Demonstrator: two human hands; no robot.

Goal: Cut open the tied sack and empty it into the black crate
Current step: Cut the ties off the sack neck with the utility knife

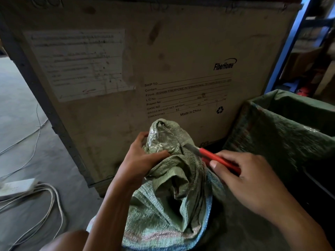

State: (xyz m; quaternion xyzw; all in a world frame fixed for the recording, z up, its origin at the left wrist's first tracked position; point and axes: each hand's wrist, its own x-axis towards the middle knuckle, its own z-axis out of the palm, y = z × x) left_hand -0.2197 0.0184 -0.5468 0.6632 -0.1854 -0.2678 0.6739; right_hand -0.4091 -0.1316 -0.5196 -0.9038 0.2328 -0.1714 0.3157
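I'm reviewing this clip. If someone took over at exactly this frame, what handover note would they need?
Left hand grips the bunched neck of the green sack and holds it up.
Right hand holds the red-handled knife, with its blade against the sack's neck beside the left hand.
Black crate appears to sit at the right, with a second green bag draped there.
Done: knife placed at the neck. No cut is visible yet.
Left: cut the neck open, then empty the sack into the crate.

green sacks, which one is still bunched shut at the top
The front sack, its neck gripped by the left hand, red knife against it. The sack on the right gapes open.
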